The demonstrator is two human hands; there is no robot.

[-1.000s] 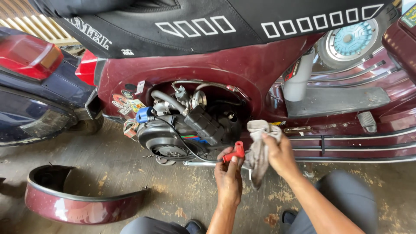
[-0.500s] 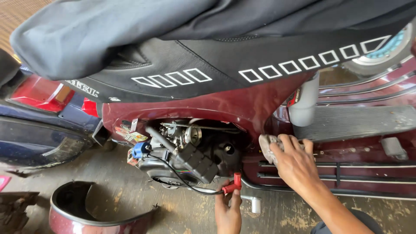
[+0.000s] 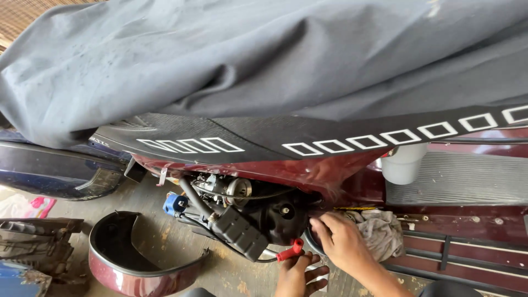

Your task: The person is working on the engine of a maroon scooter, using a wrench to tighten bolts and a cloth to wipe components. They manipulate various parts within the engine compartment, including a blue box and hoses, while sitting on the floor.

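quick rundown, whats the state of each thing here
engine bay: open, side panel off
maroon side panel: lying on the floor
red plug cap: loose, on its black lead, at the left hand
grey rag: crumpled on the footboard
right hand: reaching into the bay
seat: half under a dark cover

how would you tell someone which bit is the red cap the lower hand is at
Start at the dark red scooter and look into the open engine bay under its seat. At the bay's bottom edge a black cable ends in the red cap, just above the left hand. It is the only bright red, tube-shaped piece among black and metal parts.
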